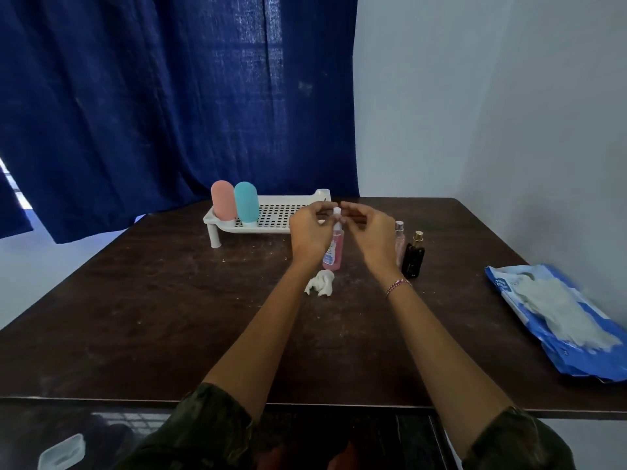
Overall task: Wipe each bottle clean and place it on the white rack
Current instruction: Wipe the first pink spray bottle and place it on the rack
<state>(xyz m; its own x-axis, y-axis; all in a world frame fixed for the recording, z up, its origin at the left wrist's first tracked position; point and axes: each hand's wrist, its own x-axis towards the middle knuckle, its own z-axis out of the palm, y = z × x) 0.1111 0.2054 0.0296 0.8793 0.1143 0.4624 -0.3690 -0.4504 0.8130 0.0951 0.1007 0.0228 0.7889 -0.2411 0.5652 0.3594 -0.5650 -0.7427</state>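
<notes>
Fingers of the left hand curled in tight at the white cap of the pink spray bottle, pinching it near the neck. Opposite, from 3 o'clock, the right hand bends its fingertips toward the same cap; contact unclear, cannot tell whether it grips. Thread bracelet on that wrist.

Outward from the near edge of the dark table:
- Crumpled tissue lying loose at 6 o'clock of the pink spray bottle, just beside its base.
- Pink spray bottle upright on the tabletop, mid-table, not on the rack.
- At its 3 o'clock, near: clear pinkish bottle and dark bottle with gold cap, both upright, side by side.
- Blue packet with white wipes on it, well apart at 4 o'clock, by the table's right edge.
- At 11 o'clock, beyond the hands: white rack on short legs, perforated deck. Pink capsule bottle and teal capsule bottle upright at its left end, touching.
- Blue curtain behind.
</notes>
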